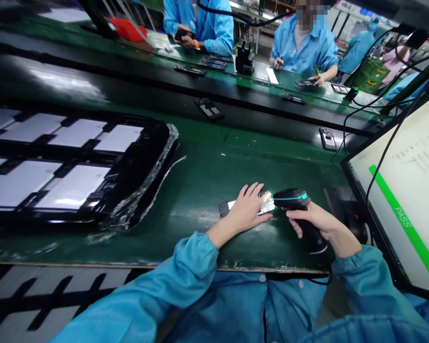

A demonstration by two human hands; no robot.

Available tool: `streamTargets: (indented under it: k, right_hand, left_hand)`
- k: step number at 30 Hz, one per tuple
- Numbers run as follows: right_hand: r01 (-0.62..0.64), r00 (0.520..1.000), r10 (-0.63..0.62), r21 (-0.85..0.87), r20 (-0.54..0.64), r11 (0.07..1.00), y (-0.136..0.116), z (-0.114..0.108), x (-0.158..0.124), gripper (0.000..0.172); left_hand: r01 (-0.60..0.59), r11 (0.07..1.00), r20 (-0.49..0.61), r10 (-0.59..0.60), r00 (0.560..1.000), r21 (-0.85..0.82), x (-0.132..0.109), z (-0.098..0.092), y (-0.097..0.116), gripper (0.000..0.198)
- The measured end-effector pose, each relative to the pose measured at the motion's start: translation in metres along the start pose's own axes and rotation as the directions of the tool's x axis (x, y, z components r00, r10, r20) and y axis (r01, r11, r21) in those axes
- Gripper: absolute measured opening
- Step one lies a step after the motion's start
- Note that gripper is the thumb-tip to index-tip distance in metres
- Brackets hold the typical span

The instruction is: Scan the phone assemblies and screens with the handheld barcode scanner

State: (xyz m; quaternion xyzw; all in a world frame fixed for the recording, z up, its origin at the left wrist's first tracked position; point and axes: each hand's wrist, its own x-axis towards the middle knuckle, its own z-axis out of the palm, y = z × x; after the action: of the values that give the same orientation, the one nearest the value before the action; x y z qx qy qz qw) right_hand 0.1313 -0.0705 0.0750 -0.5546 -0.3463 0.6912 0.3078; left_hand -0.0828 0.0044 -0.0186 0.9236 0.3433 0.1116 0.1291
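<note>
My left hand (248, 208) lies flat with fingers spread on a phone (226, 207) that rests on the green table mat (207, 171). The phone's right end glows under the light of a black handheld scanner (293, 200). My right hand (325, 226) is wrapped round the scanner's grip, its head pointing left at the phone, almost touching my left fingertips.
A black tray (136, 166) of white-faced panels in loose plastic wrap fills the left. A monitor (411, 190) with a green PASS bar stands at right, cables across it. Phones (328, 138) lie on the dark conveyor beyond. Two people in blue coats work opposite.
</note>
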Motion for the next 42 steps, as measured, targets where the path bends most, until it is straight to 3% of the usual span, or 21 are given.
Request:
streamTargets:
  k: [14, 22, 26, 33, 42]
  right_hand:
    - [-0.025, 0.999, 0.026, 0.024, -0.039, 0.999, -0.006, 0.014, -0.004, 0.022]
    - [0.054, 0.998, -0.054, -0.016, -0.04, 0.998, 0.001, 0.013, -0.008, 0.022]
    - [0.073, 0.996, -0.078, -0.09, -0.046, 0.993, -0.015, 0.018, -0.002, 0.019]
    - [-0.061, 0.998, 0.067, -0.23, 0.02, 0.971, -0.049, 0.036, 0.022, 0.017]
    - [-0.053, 0.998, 0.057, -0.216, 0.012, 0.975, -0.047, 0.04, 0.024, 0.016]
  left_hand:
    - [0.029, 0.998, -0.065, -0.033, 0.997, -0.051, 0.0, 0.003, 0.0, 0.068]
    - [0.025, 0.999, -0.11, -0.028, 0.994, -0.028, -0.002, 0.005, 0.003, 0.062]
    - [0.111, 0.993, -0.164, -0.104, 0.981, 0.035, -0.005, 0.012, 0.017, 0.06]
    - [0.188, 0.981, -0.16, -0.18, 0.971, 0.041, -0.005, 0.009, 0.029, 0.05]
    - [0.199, 0.98, -0.159, -0.193, 0.968, 0.02, -0.005, 0.016, 0.027, 0.053]
